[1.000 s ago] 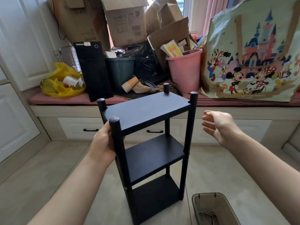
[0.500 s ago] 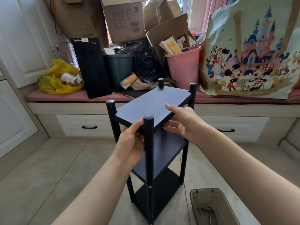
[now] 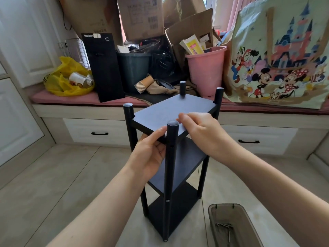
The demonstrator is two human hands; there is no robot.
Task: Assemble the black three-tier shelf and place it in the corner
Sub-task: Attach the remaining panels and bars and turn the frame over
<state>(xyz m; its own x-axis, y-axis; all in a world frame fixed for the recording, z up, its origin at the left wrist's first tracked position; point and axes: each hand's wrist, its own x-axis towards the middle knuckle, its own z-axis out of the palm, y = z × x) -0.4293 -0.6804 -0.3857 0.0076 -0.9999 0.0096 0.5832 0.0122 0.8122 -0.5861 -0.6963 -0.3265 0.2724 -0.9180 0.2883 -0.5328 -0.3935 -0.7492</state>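
The black three-tier shelf point(image 3: 170, 111) stands upright on the tiled floor in the middle of the view, with four round posts and three boards. My left hand point(image 3: 151, 150) grips the near edge of the top board from the left, thumb on top beside the nearest post. My right hand point(image 3: 197, 129) holds the same board from the right, fingers curled over its near right edge. One corner of the shelf points towards me.
A cluttered window bench point(image 3: 89, 98) runs behind the shelf, with cardboard boxes, a pink bucket point(image 3: 206, 68), a black tower case point(image 3: 105, 68), a yellow bag point(image 3: 64, 77) and a cartoon tote point(image 3: 277, 56). A grey tray point(image 3: 213, 211) holding screws lies on the floor at the lower right.
The shelf has turned so one corner faces me. My right hand came in from the right and took hold of the top board; my left hand shifted along its near edge.
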